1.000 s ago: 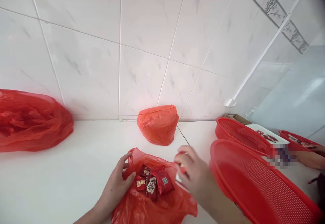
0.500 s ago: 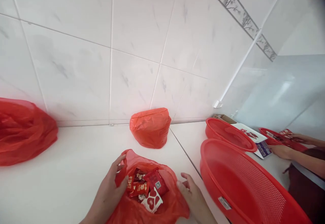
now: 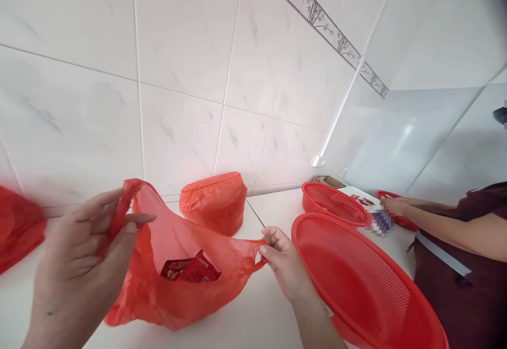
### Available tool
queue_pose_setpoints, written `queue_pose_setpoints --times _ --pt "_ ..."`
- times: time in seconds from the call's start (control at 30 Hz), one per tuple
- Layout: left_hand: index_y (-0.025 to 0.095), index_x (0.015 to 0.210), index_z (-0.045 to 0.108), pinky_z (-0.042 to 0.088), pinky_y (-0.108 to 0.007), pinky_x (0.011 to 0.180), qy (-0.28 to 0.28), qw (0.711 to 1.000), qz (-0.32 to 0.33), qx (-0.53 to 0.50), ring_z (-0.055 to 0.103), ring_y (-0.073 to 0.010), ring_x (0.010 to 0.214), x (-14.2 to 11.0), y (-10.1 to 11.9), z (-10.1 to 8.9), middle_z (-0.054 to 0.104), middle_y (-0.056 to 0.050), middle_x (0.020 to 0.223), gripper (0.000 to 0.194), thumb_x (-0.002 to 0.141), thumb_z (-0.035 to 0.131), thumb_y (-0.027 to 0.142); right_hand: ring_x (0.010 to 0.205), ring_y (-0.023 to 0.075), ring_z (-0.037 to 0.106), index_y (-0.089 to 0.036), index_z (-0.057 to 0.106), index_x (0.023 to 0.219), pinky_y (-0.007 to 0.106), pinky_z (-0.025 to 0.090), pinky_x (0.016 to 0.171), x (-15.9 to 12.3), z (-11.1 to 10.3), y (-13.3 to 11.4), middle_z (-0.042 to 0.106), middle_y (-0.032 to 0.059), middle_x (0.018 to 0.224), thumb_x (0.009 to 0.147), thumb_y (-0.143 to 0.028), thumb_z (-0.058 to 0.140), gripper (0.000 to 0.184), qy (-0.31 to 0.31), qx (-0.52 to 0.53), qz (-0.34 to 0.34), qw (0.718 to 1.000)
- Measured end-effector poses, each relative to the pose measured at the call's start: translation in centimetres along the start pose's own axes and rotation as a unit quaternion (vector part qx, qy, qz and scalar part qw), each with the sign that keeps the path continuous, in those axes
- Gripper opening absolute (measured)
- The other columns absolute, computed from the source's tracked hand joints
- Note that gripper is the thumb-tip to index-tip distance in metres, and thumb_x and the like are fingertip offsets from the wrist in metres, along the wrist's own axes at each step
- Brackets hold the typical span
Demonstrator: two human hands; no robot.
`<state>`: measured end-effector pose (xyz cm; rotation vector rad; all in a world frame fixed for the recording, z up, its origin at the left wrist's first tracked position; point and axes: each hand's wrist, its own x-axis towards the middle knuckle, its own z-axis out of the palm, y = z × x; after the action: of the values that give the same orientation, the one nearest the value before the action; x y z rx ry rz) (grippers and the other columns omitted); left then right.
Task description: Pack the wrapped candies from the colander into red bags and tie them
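Note:
A red plastic bag [image 3: 174,301] is stretched between my two hands, its mouth facing me. My left hand [image 3: 85,254] grips one handle, raised at the left. Between the thumb and fingers of my right hand [image 3: 283,259] is the other handle, pulled out to the right and lower. Inside the bag lie small red wrapped packets [image 3: 194,270]; the front side of the bag hides the rest of its contents. Just behind it, a filled red bag [image 3: 214,201] stands against the tiled wall.
Two red plastic baskets, a large near one [image 3: 356,275] and a farther one [image 3: 335,204], stand at the right. Another red bag [image 3: 18,227] sits at the left edge. A co-worker in a dark apron [image 3: 455,285] reaches into a red basket [image 3: 407,222] at far right.
Both hands have moved from the rim to the bag's handles and pulled them up and apart. The bag's mouth has risen, covering most packets. My view has turned to the right.

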<state>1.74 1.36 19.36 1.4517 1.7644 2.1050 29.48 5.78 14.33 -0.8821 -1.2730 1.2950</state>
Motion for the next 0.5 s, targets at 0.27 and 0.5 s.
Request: queue_pose_setpoints --times 0.27,0.5 --pt "0.033 0.107 0.064 0.054 -0.030 0.074 -0.063 0.996 -0.012 0.069 0.069 -0.0201 0.087 0.0 -0.3 -2.8 0.074 0.003 0.099 0.036 0.073 0.064 0.048 0.056 0.0096 0.041 -0.018 0.052 0.069 0.023 0.033 0.053 0.1 -3.4 0.4 0.048 -0.0042 0.063 0.081 -0.034 0.056 0.020 0.013 -0.288 0.077 0.954" --pt "0.032 0.098 0.069 0.045 -0.028 0.070 0.022 0.987 0.015 0.159 0.062 -0.0166 0.081 1.7 0.9 -3.0 0.069 0.005 0.091 0.025 0.074 0.065 0.036 0.046 0.0086 0.040 -0.020 0.050 0.076 0.021 0.028 0.046 2.3 -1.0 -0.6 0.048 -0.0061 0.052 0.085 -0.048 0.055 0.030 0.090 -0.113 -0.003 0.990"
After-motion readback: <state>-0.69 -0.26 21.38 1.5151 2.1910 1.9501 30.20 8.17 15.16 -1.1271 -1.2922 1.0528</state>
